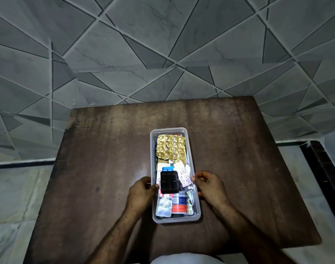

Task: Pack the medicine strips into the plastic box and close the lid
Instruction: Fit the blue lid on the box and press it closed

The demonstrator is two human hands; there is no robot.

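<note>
A clear plastic box (189, 149) stands lengthwise in the middle of a brown table (105, 149). It is filled with several medicine strips. A crumpled gold foil strip (171, 147) lies at the far end, and a black strip (169, 182) rests on top near the middle. Silver, white and orange-blue strips (179, 203) fill the near end. My left hand (142, 192) curls against the box's left wall, its thumb beside the black strip. My right hand (208, 185) curls against the right wall. No lid is in view.
The table stands against a grey tiled wall (162, 44). Pale floor tiles (8, 197) show on both sides of it. A white garment edge (183, 260) shows at the bottom of the view.
</note>
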